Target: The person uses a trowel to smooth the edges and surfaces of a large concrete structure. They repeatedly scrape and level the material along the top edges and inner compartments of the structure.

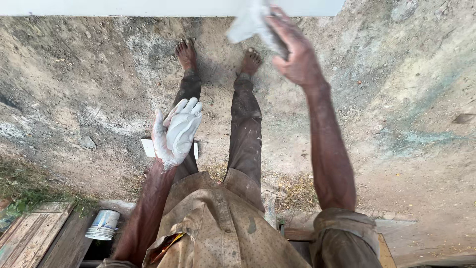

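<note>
Head view, looking down the person's own body to bare feet on a dirt ground. At 1 o'clock the right hand is raised with its fingers clenched on a white crumpled cloth, which lies against the white wall running along the top edge; the step in hand appears to be wiping or rubbing that wall surface. At 9 o'clock of the trunk the left hand hangs released, fingers straight and together, grasping nothing, and coated in white material. A further pass would seem to call for steady pressure through the right arm, with the cloth kept bunched under the fingers. Just behind the left hand, a flat white rectangular piece lies on the ground, partly hidden. At 7 o'clock a small round tin, white with a blue band, rests beside weathered wooden boards; its label is too small to make out.
</note>
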